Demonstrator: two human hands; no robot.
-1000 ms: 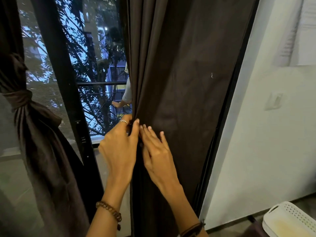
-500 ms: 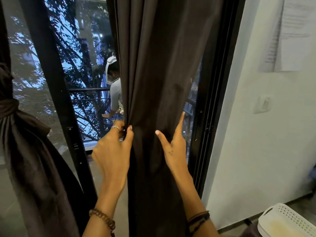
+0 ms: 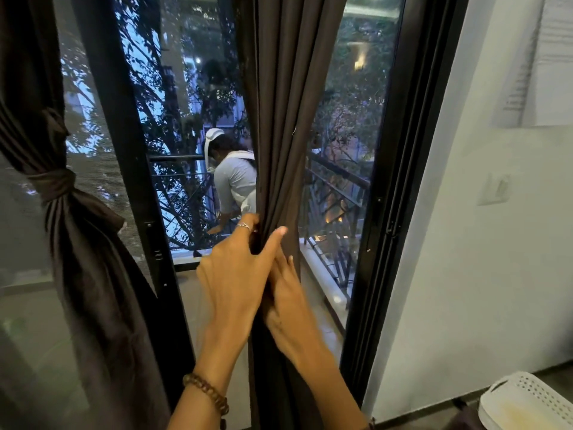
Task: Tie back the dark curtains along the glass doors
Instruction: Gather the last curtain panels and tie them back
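- The curtain (image 3: 288,125) hangs gathered between the glass panes, mid-door.
- Left hand (image 3: 235,274) pinches its folds, thumb pressed across the front.
- Right hand (image 3: 288,308) rests flat against the bunch, fingers pressed together.
- Risk: the loose right-side folds may slip out, since only one hand clamps them.
- The other curtain (image 3: 77,243) is already knotted.

Black-framed glass doors (image 3: 400,169) ran floor to ceiling, dusk-blue light coming through. Outside: balcony with dark metal railing (image 3: 338,184), trees (image 3: 173,119) beyond, a person in a light top bent at the rail (image 3: 235,181). White wall (image 3: 483,274) at right carried a switch plate (image 3: 496,189) and a taped paper (image 3: 539,63). White perforated basket (image 3: 527,401) sat at bottom right corner.
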